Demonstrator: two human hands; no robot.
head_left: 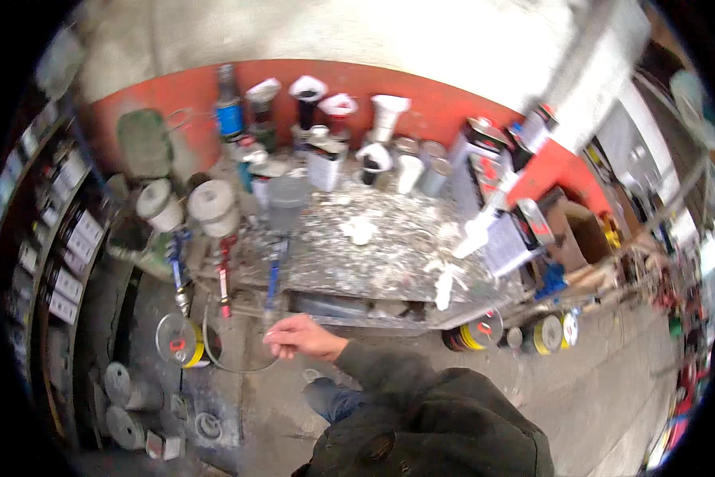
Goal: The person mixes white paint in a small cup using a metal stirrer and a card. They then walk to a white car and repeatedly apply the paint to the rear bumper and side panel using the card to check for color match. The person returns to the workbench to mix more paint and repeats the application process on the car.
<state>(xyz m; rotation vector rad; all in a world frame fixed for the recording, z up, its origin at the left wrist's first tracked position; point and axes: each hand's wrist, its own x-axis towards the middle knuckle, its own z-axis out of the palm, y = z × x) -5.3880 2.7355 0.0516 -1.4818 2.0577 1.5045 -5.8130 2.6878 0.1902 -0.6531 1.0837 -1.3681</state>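
My right hand is in front of the workbench, its fingers closed in a pinch. A thin, pale air hose loops up to the fingertips, which seem to hold its end; the grip is blurred. Just above the fingers is the blue handle of a spray gun with a grey cup on top, at the bench edge. To its left hang a red spray gun and a blue spray gun, each beneath a whitish cup. My left hand is out of view.
The paint-spattered bench carries cans, bottles and paper strainers along its back. A white-stained object lies at its right front. Below stand a round tin and more tins. Shelves line the left; a cardboard box is right.
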